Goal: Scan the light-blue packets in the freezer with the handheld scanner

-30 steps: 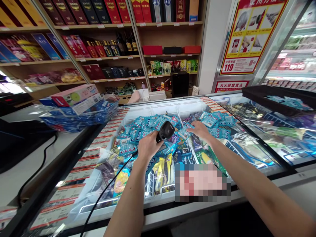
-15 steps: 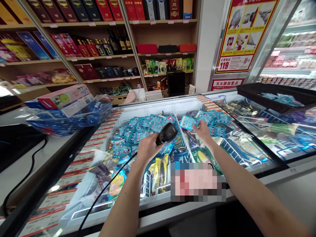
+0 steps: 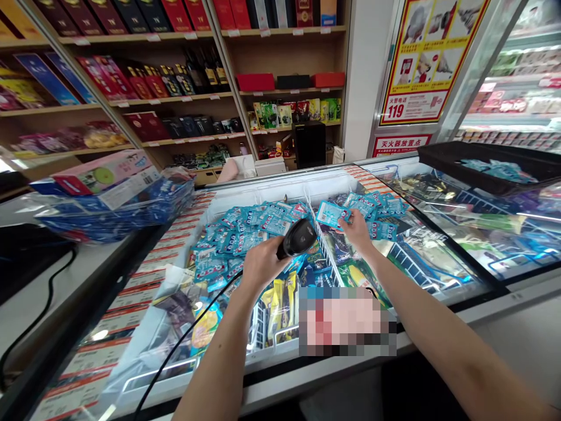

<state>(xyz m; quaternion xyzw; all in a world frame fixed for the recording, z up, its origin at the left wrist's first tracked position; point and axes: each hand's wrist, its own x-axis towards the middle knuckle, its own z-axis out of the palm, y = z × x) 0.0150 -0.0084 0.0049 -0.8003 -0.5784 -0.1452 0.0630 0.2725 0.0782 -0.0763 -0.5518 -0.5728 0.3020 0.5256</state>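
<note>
My left hand [image 3: 261,263] is closed round the grip of a black corded barcode scanner [image 3: 298,237], whose head points away from me over an open chest freezer [image 3: 272,181]. My right hand [image 3: 356,230] pinches a small light-blue ice-cream packet [image 3: 329,213] and holds it up just right of the scanner head. Below both hands lie heaps of the same blue packets [image 3: 245,231], split by a white wire divider [image 3: 322,248].
A counter on the left carries a plastic-wrapped stack of boxes [image 3: 114,187] and a black cable [image 3: 39,316]. Wooden shelves of boxed bottles [image 3: 175,76] stand behind. A black tray [image 3: 486,166] rests on the freezer's glass lid at right, under a red fire-safety poster [image 3: 425,58].
My right hand has lifted a blue packet out of the right compartment and brought it up beside the scanner head. My left hand has kept the scanner almost still.
</note>
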